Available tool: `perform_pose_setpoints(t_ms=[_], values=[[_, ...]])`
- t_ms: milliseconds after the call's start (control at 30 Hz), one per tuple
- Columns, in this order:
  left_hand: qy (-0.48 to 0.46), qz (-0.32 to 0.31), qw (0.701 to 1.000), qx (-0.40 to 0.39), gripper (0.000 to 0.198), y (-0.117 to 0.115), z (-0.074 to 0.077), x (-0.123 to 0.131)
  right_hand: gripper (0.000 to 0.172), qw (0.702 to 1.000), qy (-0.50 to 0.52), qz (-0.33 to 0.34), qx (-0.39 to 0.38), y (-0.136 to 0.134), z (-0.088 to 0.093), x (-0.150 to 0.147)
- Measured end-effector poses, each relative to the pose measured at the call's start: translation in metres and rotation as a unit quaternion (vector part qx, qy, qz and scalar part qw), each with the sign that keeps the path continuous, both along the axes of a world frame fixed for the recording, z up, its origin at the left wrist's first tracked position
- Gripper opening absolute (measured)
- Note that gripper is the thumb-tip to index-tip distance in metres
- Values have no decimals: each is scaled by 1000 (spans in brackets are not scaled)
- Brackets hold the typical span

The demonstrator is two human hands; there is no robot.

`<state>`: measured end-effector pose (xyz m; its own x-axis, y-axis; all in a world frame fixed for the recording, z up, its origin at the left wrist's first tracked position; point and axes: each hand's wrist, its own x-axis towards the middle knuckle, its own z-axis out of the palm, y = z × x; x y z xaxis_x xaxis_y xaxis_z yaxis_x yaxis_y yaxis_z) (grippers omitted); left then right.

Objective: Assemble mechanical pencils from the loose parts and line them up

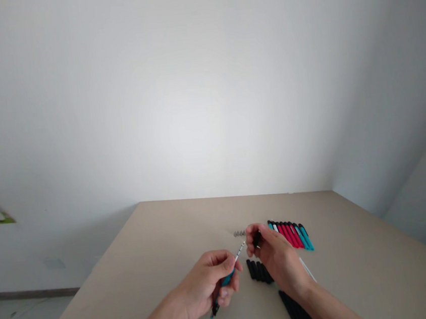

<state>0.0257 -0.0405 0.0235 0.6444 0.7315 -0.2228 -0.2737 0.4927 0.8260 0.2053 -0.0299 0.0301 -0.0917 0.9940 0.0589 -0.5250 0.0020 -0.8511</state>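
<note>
My left hand (214, 278) is closed around a teal and black pen (227, 278), held at a slant over the table. A thin pale refill (240, 250) with dark marks sticks out of the pen's upper end, towards my right hand. In the curled fingers of my right hand (270, 250) is a small black pen part (257, 238), mostly hidden by the fingers. The tip of the refill is close to that part but apart from it. Just beyond my right fingertips lie several small metal springs (239, 233).
On the beige table (175, 234), a row of red, teal and white pens (290, 235) lies behind my right hand. Short black tubes (258, 271) and longer black tubes (294, 311) lie nearer, partly covered by my right arm, beside a white refill (308, 269). A wall stands behind.
</note>
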Motion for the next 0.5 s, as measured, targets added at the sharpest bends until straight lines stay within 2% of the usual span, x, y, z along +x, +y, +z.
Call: perform_pose_setpoints(t_ms=[67, 233, 333, 500], values=[[14, -5, 1000, -2, 32, 0, 0, 0, 31, 1000, 8, -20, 9, 2, -1, -1], [45, -14, 999, 1, 34, 0, -2, 1, 31, 1000, 27, -6, -13, 4, -5, 0], [61, -18, 998, -2, 34, 1, -3, 0, 33, 1000, 4, -24, -14, 5, -7, 2], [79, -21, 997, -9, 35, 2, -4, 0, 35, 1000, 12, -19, -18, 4, -4, 0]])
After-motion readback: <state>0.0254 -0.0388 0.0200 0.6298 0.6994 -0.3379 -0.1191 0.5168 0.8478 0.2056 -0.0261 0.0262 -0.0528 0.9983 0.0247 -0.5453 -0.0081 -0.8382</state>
